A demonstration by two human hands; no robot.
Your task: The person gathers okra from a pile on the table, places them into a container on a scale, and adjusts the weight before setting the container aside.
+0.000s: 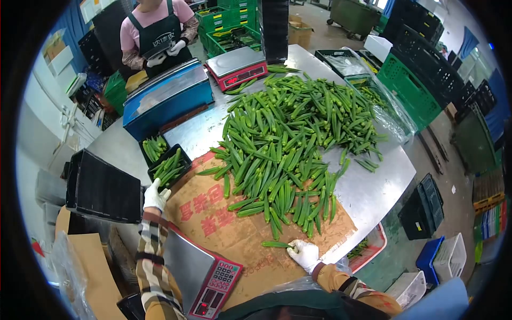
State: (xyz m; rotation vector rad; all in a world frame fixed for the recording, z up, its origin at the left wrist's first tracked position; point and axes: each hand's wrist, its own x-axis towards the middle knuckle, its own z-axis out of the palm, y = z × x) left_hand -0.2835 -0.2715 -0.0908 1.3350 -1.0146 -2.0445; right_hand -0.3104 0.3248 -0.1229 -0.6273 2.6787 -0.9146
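My left hand, in a white glove, is at the near corner of a small black tray, its thumb and fingers closed on the edge. Several okra pods lie in that tray. Just behind it, a second black tray holds more okra. My right hand, gloved too, pinches the end of a single okra pod low over the cardboard. Beyond both hands, a large heap of loose okra spreads across the cardboard and the metal table.
A red scale sits close to my left forearm. Stacked black trays stand at left. Another scale and a blue box are at the far side, near a co-worker. A green crate stands at right.
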